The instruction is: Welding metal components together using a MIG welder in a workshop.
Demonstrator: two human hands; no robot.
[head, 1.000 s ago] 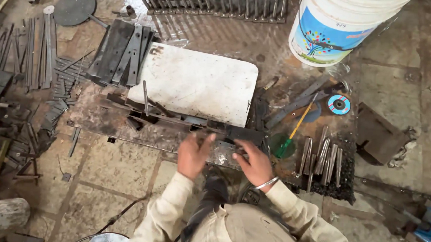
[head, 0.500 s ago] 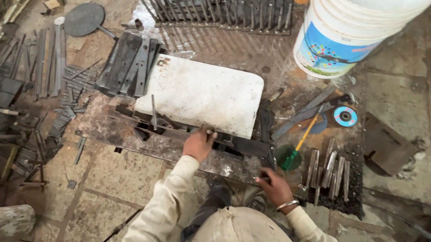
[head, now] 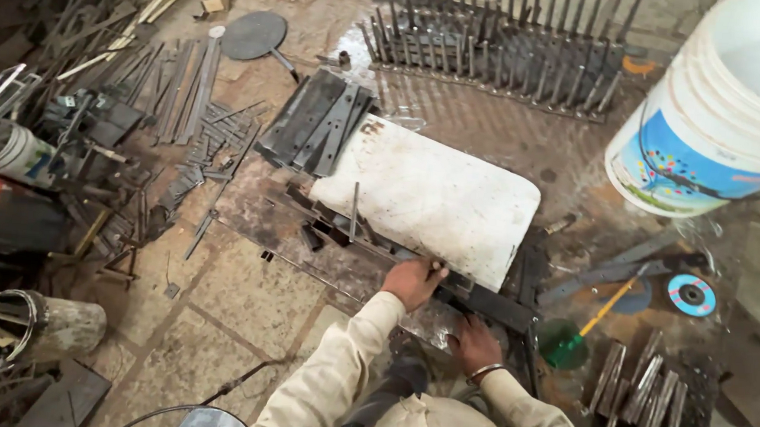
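- L hand (head: 411, 282): I see it resting on the near end of a dark flat steel bar (head: 488, 302), fingers curled at the bar's edge; looks pinched on it, palm down.
- R hand (head: 472, 343): lower, just under the same bar, metal bangle on wrist. Fingers bent, but I cannot tell if they grip anything – partly hidden by the bar and shadow.
- Bar lies on a rusty steel plate (head: 292, 235) on the floor, right at the near edge of a white slab (head: 428, 199), running down-right from there.
- On the plate, left of L hand: short offcuts and a thin upright rod (head: 354, 210), touching the slab's edge.
- Behind slab: stack of flat dark strips (head: 315, 123); further back a spiked grille (head: 501, 55) flat on the ground.
- Top right: big white plastic bucket (head: 723, 119) w/ coloured label.
- Right of hands: green-headed brush w/ orange handle (head: 586, 328), blue cutting disc (head: 690, 296), row of short bars (head: 643, 396).
- Left side: scrap strips, tins, a round metal disc on a stem (head: 255, 35).
- Both sleeves cream-coloured.
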